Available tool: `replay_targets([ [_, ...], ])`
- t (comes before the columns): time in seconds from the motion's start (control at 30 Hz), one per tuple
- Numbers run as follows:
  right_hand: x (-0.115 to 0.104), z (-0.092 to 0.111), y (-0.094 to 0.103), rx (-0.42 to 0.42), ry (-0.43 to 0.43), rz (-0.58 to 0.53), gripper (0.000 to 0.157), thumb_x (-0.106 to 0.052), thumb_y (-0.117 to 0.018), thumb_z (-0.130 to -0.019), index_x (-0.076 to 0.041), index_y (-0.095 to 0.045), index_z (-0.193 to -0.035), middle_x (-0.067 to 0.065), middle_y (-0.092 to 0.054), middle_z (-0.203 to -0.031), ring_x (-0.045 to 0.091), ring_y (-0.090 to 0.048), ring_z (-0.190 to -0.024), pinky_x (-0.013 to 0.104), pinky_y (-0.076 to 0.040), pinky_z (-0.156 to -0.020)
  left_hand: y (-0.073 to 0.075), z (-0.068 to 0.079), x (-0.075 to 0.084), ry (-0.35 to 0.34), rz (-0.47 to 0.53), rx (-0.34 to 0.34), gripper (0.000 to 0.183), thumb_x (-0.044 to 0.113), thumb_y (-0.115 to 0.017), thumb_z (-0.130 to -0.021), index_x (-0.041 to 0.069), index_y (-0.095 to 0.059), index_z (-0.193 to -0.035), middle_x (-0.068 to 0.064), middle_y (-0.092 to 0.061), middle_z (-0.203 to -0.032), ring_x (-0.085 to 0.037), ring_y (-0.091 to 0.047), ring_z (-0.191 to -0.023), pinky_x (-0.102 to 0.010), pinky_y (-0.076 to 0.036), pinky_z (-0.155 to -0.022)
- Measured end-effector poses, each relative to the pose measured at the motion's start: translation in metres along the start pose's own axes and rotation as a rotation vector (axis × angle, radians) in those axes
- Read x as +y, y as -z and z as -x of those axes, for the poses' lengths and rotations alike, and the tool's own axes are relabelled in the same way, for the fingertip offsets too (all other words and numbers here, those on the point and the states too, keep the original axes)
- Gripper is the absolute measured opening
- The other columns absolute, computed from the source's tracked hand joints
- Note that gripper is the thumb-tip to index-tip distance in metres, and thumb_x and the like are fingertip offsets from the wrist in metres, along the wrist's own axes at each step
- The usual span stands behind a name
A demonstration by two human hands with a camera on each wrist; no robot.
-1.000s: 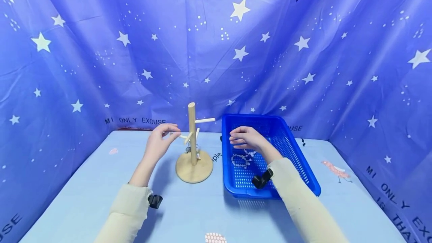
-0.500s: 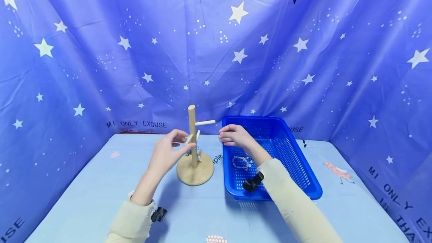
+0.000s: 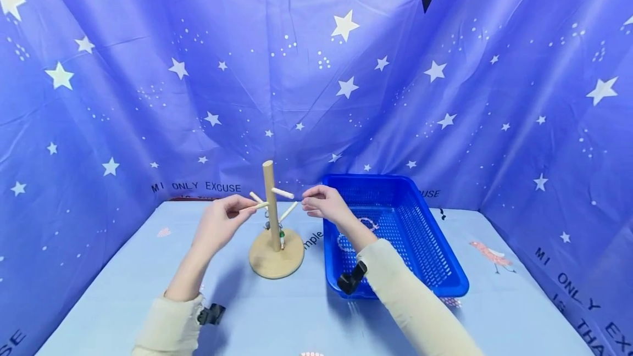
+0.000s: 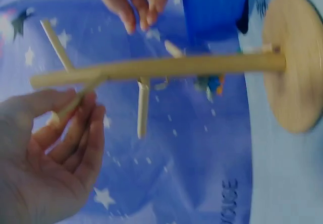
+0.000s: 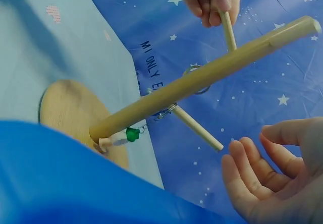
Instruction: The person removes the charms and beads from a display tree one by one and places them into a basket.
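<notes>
I have one wooden stand (image 3: 273, 229) upright on the surface (image 3: 296, 317), left of the basket: one post, one round base (image 3: 276, 269) and four pegs by my count. The left hand (image 3: 220, 223) pinches one peg (image 5: 228, 32) between thumb and fingers. The right hand (image 3: 327, 205) holds nothing; its fingers are loosely bent, thumb apart from them, fingertips just beside the tip of another peg (image 5: 199, 128), not touching. The two hands are well apart, one on either side of the post.

I make out two ornaments on the stand: one green and white charm (image 5: 123, 134) low beside the post, close to the base, and one cluster of colour (image 4: 209, 85) too blurred in my left wrist view to name.

Beside the stand sits one blue basket (image 3: 422, 229). In it I count at least two pale beaded bracelets (image 3: 368, 224), partly hidden by the right forearm. Two black wrist devices (image 3: 352, 278) show, one at each cuff.

For writing, I read "MI ONLY EXCUSE" on the left of the starry blue drape (image 3: 277, 98), and "MI ONLY" and "IS THAT" down its right side. On the surface, "mple" shows between stand and basket.
</notes>
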State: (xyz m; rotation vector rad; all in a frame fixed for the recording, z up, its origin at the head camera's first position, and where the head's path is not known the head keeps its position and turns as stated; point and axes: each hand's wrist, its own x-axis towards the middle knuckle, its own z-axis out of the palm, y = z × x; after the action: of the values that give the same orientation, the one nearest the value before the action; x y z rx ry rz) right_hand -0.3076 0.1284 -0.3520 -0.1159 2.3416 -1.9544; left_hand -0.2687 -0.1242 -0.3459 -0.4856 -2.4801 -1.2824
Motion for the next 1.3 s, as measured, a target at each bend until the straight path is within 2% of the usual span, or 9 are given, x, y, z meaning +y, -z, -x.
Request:
replay_targets([
  [0.13,0.003,0.0,-0.008,-0.004,0.022,0.027,0.022,-0.009,-0.063,-0.097,0.001,-0.063,-0.116,0.017,-0.07,-0.108,0.03,-0.07,-0.101,0.037,-0.062,-0.091,0.017,-0.009,-0.018,-0.034,0.096,-0.122,0.017,0.014,-0.067,-0.095,0.004,-0.075,-0.105,-0.018,-0.075,-0.096,0.001,-0.061,-0.073,-0.017,-0.049,-0.063],
  [0.23,0.004,-0.002,-0.015,-0.033,0.036,0.068,0.022,-0.009,-0.063,-0.097,0.002,-0.064,-0.116,0.018,-0.07,-0.109,0.024,-0.071,-0.096,0.035,-0.062,-0.089,0.025,-0.018,-0.031,-0.058,0.166,-0.207,0.019,0.012,-0.064,-0.097,0.0,-0.073,-0.108,-0.02,-0.075,-0.1,0.001,-0.065,-0.082,-0.016,-0.053,-0.076],
  [0.37,0.005,-0.006,-0.029,-0.106,0.05,0.148,0.022,-0.007,-0.063,-0.096,0.004,-0.065,-0.115,0.02,-0.07,-0.109,0.026,-0.071,-0.095,0.037,-0.062,-0.088,0.028,-0.029,-0.043,-0.064,0.233,-0.268,0.022,0.012,-0.062,-0.098,-0.003,-0.071,-0.111,-0.012,-0.076,-0.102,-0.002,-0.069,-0.093,-0.017,-0.054,-0.089],
  [0.53,0.012,-0.007,-0.042,-0.244,-0.063,0.193,0.024,-0.008,-0.063,-0.097,0.003,-0.066,-0.117,0.017,-0.069,-0.117,0.027,-0.069,-0.106,0.042,-0.059,-0.097,0.028,-0.032,-0.053,-0.061,0.274,-0.334,0.024,0.012,-0.061,-0.099,-0.005,-0.07,-0.113,-0.003,-0.077,-0.102,-0.005,-0.07,-0.096,-0.018,-0.053,-0.092],
  [0.63,0.016,-0.007,-0.045,-0.311,-0.134,0.207,0.025,-0.008,-0.062,-0.097,0.002,-0.067,-0.119,0.017,-0.069,-0.123,0.028,-0.067,-0.113,0.043,-0.056,-0.102,0.028,-0.034,-0.054,-0.079,0.286,-0.357,0.023,0.011,-0.062,-0.098,-0.005,-0.07,-0.113,-0.007,-0.077,-0.102,-0.005,-0.07,-0.096,-0.018,-0.053,-0.093],
  [0.77,0.019,-0.007,-0.044,-0.337,-0.156,0.24,0.025,-0.006,-0.063,-0.095,0.002,-0.067,-0.118,0.018,-0.07,-0.12,0.028,-0.069,-0.109,0.046,-0.055,-0.103,0.026,-0.037,-0.053,-0.079,0.292,-0.373,0.025,0.013,-0.062,-0.098,-0.004,-0.069,-0.115,-0.011,-0.076,-0.105,-0.009,-0.071,-0.098,-0.018,-0.053,-0.094],
  [0.87,0.019,-0.009,-0.042,-0.335,-0.163,0.248,0.02,-0.004,-0.062,-0.095,0.003,-0.067,-0.113,0.018,-0.071,-0.114,0.023,-0.07,-0.098,0.046,-0.057,-0.1,0.024,-0.039,-0.052,-0.065,0.29,-0.386,0.026,0.014,-0.061,-0.099,-0.005,-0.069,-0.116,-0.013,-0.076,-0.107,-0.013,-0.071,-0.1,-0.019,-0.053,-0.095],
  [1.07,0.013,-0.009,-0.038,-0.313,-0.16,0.222,0.014,-0.002,-0.059,-0.096,0.004,-0.068,-0.105,0.017,-0.072,-0.102,0.022,-0.071,-0.089,0.046,-0.06,-0.093,0.027,-0.04,-0.054,-0.059,0.296,-0.37,0.026,0.013,-0.061,-0.099,-0.006,-0.068,-0.115,-0.012,-0.076,-0.106,-0.005,-0.07,-0.097,-0.018,-0.054,-0.094],
  [1.3,0.006,-0.006,-0.03,-0.268,-0.109,0.264,0.011,-0.003,-0.062,-0.096,0.005,-0.068,-0.101,0.017,-0.071,-0.097,0.024,-0.072,-0.087,0.038,-0.064,-0.085,0.032,-0.04,-0.053,-0.055,0.3,-0.369,0.027,0.014,-0.061,-0.099,-0.006,-0.068,-0.116,0.003,-0.077,-0.102,-0.003,-0.07,-0.098,-0.016,-0.054,-0.093],
])
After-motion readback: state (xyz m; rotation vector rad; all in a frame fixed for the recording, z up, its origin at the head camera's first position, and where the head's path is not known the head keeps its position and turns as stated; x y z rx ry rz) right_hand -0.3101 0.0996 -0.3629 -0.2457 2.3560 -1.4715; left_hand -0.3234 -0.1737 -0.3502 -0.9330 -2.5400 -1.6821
